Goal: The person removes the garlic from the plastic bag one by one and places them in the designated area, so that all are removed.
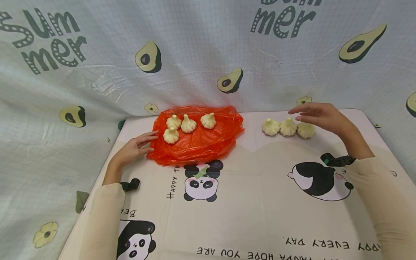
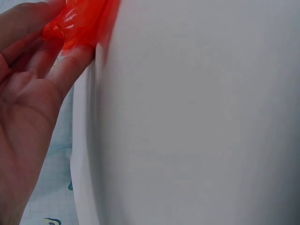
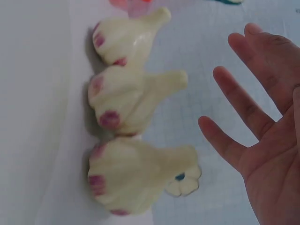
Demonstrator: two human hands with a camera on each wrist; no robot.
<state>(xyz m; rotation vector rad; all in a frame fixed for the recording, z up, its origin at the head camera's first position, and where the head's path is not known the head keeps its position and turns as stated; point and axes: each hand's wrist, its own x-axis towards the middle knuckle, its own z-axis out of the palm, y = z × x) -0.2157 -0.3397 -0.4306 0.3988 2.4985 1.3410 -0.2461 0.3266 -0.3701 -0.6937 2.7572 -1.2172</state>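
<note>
Several white garlic bulbs (image 1: 188,124) sit on a crumpled red plastic bag (image 1: 208,144) at the back left of the table. My left hand (image 1: 134,148) is at the bag's left edge, its loosely extended fingers touching the plastic. Up close in the left wrist view, red plastic (image 2: 86,23) lies against the fingertips. On the right, three garlic bulbs (image 1: 287,127) stand in a row, side by side. My right hand (image 1: 320,115) hovers over the rightmost one, fingers spread and holding nothing. Purple patches mark the bulbs' (image 3: 126,173) undersides in the right wrist view.
A pale tablecloth (image 1: 243,202) with panda prints and lettering covers the table. Behind it hangs a white cloth (image 1: 188,54) printed with avocados, close to the table's back edge.
</note>
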